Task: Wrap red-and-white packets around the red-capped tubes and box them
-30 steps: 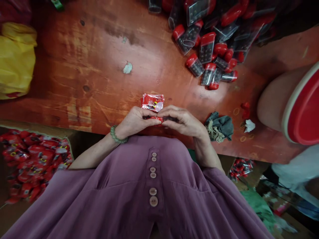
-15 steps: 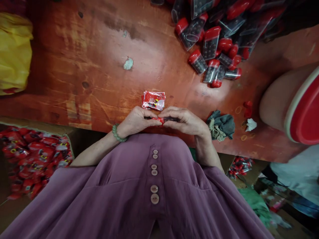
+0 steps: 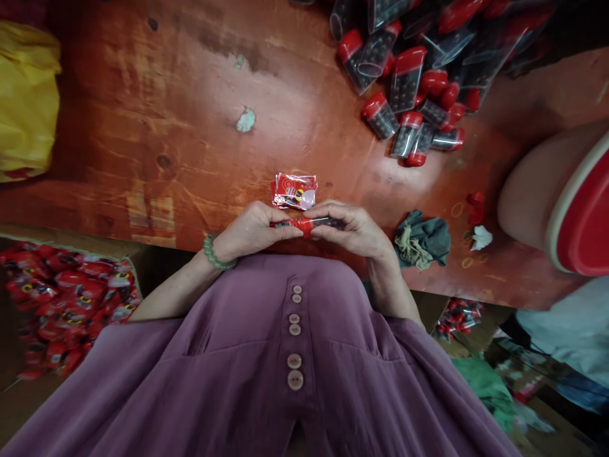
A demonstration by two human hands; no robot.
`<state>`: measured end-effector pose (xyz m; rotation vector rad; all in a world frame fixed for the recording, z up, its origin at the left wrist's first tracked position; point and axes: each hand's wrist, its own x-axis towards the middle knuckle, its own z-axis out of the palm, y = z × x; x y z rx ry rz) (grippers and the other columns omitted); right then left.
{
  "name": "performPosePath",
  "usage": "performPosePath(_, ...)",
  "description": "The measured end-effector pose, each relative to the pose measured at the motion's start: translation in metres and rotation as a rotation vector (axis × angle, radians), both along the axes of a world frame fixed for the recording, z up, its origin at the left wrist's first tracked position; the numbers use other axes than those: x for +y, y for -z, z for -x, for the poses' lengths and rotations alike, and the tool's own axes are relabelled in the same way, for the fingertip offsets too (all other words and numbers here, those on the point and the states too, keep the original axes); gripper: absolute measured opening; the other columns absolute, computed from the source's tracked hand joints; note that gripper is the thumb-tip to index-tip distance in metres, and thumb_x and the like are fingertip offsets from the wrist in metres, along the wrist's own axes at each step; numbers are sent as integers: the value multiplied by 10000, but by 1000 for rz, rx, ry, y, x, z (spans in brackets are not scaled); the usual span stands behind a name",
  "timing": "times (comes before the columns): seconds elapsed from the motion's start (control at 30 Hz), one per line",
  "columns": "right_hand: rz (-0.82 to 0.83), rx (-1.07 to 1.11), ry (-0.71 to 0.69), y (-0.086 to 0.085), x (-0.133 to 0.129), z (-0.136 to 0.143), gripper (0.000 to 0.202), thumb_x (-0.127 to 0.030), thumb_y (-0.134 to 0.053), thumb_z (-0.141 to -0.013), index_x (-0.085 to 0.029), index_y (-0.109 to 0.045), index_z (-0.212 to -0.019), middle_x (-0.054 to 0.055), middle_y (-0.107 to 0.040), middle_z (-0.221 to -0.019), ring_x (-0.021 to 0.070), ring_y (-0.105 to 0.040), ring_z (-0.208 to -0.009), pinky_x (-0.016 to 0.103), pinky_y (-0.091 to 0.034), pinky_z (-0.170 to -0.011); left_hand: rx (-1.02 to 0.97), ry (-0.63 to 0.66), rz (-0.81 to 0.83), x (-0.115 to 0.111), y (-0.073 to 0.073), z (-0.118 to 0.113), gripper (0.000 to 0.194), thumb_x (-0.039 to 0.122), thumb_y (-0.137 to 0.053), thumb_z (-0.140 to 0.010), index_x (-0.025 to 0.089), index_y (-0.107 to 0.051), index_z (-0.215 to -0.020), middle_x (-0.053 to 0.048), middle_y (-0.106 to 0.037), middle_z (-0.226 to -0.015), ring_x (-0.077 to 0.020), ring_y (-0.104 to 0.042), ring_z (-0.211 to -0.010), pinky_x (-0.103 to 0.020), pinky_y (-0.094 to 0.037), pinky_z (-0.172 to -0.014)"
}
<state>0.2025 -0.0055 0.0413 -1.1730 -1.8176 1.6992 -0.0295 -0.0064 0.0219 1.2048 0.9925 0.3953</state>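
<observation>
Near the table's front edge, my left hand (image 3: 254, 230) is closed on a small red packet (image 3: 285, 223), fingers above and thumb below. My right hand (image 3: 354, 230) grips a dark tube with a red cap (image 3: 328, 222). The packet and the cap meet between my two thumbs. Just beyond my fingers lies a small stack of red printed packets (image 3: 295, 192) in shiny wrap. A green bead bracelet (image 3: 216, 254) circles my left wrist.
Clear tubes with red caps (image 3: 406, 79) are heaped at the back right of the table (image 3: 200, 127). A dark cloth (image 3: 423, 238) and a large tub (image 3: 537, 190) stand right. Left are a yellow bag (image 3: 26, 101) and a box of red packages (image 3: 71, 298).
My left hand has shifted slightly left, and more of the red packet shows between its fingers and thumb. My right hand keeps its hold on the tube.
</observation>
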Motion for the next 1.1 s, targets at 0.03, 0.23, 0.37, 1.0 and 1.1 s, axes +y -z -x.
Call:
performPosePath(0.03, 24, -1, 5, -1, 0, 0, 244, -313, -692, -900, -212, -718, -1120, 29, -711, -998, 134, -660, -861, 280, -549, -788, -2, 0, 7, 0, 1, 0, 208, 391, -739, -796, 203, -814, -842, -5, -773, -774, -138, -655, -647, -233, -511, -610)
performPosePath(0.23, 186, 36, 10, -4, 0, -1, 252, -266, -703, -878, -175, -728, -1111, 20, -733, -948, 108, -651, -792, 232, -532, -717, 16, 8, 61, -3, 5, 0, 222, 399, -743, -794, 187, -801, -768, -5, -711, -645, -131, -609, -572, -235, -470, -542)
performPosePath(0.37, 339, 102, -82, -6, 2, -3, 306, -230, -693, -874, -180, -708, -1175, 5, -761, -945, 98, -679, -773, 217, -557, -709, 22, 56, 100, -2, 6, 0, 249, 403, -708, -815, 176, -792, -756, -1, -676, -594, -112, -547, -509, -225, -404, -485)
performPosePath(1.0, 259, 157, 229, -7, -11, 10, 203, -291, -747, -855, -231, -777, -1046, 3, -719, -962, 48, -628, -579, 179, -558, -523, -100, -45, 333, 1, -2, -5, 211, 359, -781, -769, 171, -780, -673, -48, -744, -657, -126, -656, -548, -205, -534, -529)
performPosePath(1.1, 250, 138, 292, -4, -16, 12, 187, -318, -753, -847, -224, -776, -1008, -6, -713, -917, 38, -587, -524, 171, -521, -466, -113, -68, 347, 1, -1, -6, 214, 364, -805, -748, 175, -778, -652, -48, -733, -625, -134, -653, -521, -217, -546, -513)
